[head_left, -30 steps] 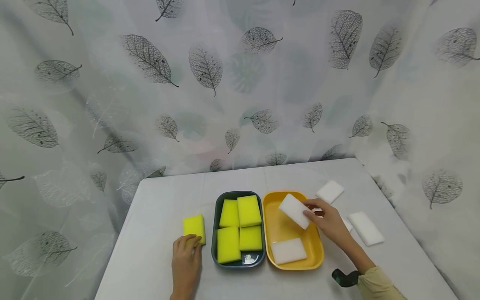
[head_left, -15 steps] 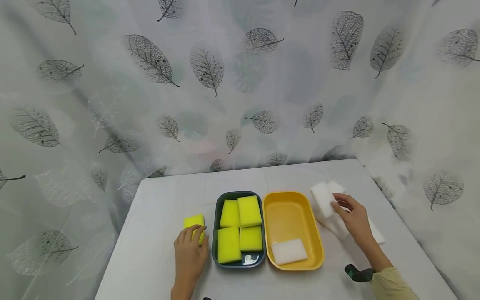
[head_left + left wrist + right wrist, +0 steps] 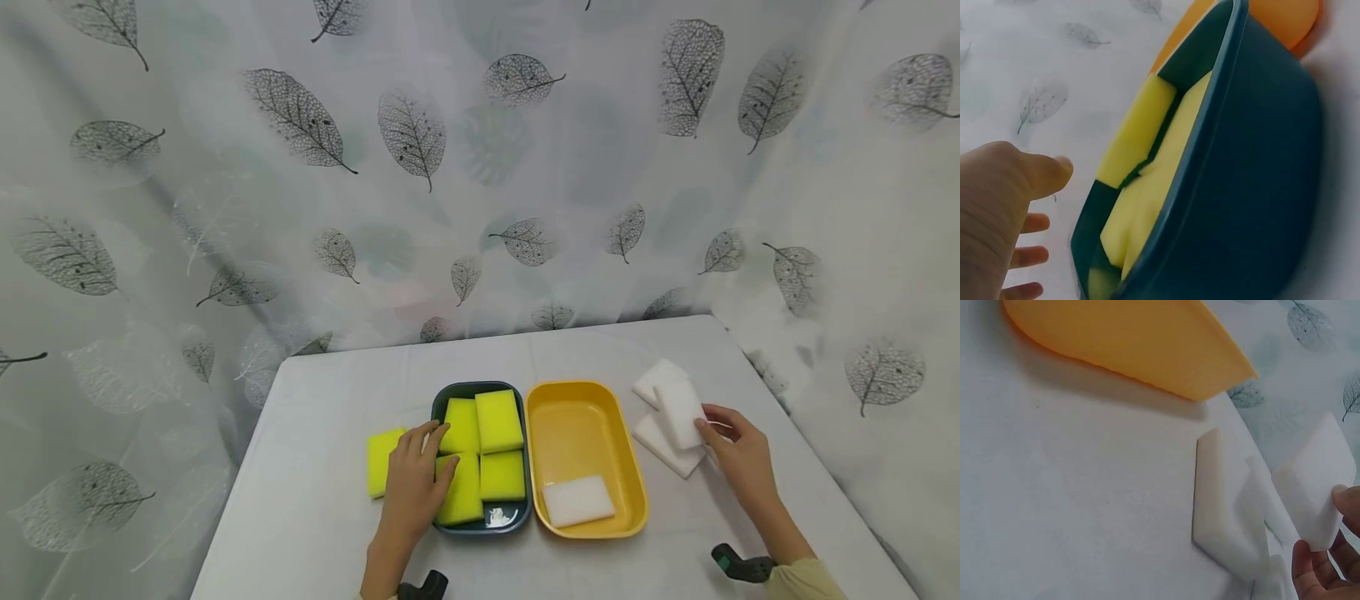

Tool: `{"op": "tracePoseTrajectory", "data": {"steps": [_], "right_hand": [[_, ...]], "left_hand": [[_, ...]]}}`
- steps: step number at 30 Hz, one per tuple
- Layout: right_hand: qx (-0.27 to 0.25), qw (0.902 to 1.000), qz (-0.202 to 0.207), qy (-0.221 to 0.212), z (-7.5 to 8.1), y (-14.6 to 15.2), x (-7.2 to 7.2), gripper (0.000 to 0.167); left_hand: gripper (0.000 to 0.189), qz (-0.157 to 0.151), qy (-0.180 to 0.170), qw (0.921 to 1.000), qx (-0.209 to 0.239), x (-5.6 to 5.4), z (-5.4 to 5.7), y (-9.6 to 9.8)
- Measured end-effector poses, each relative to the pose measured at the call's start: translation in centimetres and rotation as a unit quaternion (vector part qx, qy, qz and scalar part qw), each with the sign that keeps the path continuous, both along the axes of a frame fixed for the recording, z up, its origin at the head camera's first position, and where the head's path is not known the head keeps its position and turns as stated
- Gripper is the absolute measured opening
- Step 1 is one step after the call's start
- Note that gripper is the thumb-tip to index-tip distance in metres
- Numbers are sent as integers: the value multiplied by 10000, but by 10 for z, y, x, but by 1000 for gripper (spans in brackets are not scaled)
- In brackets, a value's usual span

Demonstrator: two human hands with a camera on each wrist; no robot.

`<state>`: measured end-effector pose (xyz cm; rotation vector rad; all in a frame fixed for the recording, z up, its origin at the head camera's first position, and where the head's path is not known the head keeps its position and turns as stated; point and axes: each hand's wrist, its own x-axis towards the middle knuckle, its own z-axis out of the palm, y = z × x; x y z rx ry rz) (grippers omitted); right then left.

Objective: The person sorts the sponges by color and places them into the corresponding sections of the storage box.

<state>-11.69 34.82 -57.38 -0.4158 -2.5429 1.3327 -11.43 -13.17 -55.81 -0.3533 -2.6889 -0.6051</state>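
Note:
My right hand [image 3: 742,454] pinches a white sponge [image 3: 678,408] between thumb and fingers, tilted above other white sponges [image 3: 663,457] on the table. In the right wrist view the held sponge [image 3: 1317,481] stands on end at the fingertips. My left hand [image 3: 411,483] hovers at the left rim of the dark blue-green basin [image 3: 1254,175], fingers spread and holding nothing. Several yellow sponges [image 3: 498,421] lie in that basin, partly covered by this hand in the head view. Left of the basin, another yellow sponge [image 3: 381,458] lies on the table, overlapped by the left hand.
Touching the dark basin on its right is a yellow basin [image 3: 573,417], with one white sponge [image 3: 578,502] near its front end. A leaf-patterned curtain [image 3: 480,167] hangs behind the white-covered table [image 3: 345,383]. Both wrists carry black devices.
My right hand has carried its white sponge from over the yellow basin rightward to the loose white sponges. My left hand has left the loose yellow sponge and moved right over the dark basin.

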Motion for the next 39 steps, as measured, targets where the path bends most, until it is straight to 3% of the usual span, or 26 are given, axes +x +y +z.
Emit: {"op": "tracePoseTrajectory", "data": {"steps": [13,19,24,27,34,39], "right_hand": [[416,9933,295,-1039,-6,9,58,53],[684,9851,660,-1434,-9,15,75,59],[879,9814,883,-1462,-12,14,86,56],[994,9808,893,-1418,-13,11,89,54],[1281,9813,767,-1214,-16,2,85,47],[1468,9783,722,-1271,-18,-2,84,42]], "left_hand": [[76,-862,-908,9905,-578,-23,8,28],[83,-930,-1474,9833,-531,-32,3,40],[90,-812,-1855,9777,-559,-36,-2,49],[90,-784,-1869,9778,-532,-37,-3,53],[74,-638,-1464,9839,-807,-39,-7,57],[64,-563,-1269,9884,-613,-36,-5,55]]}}
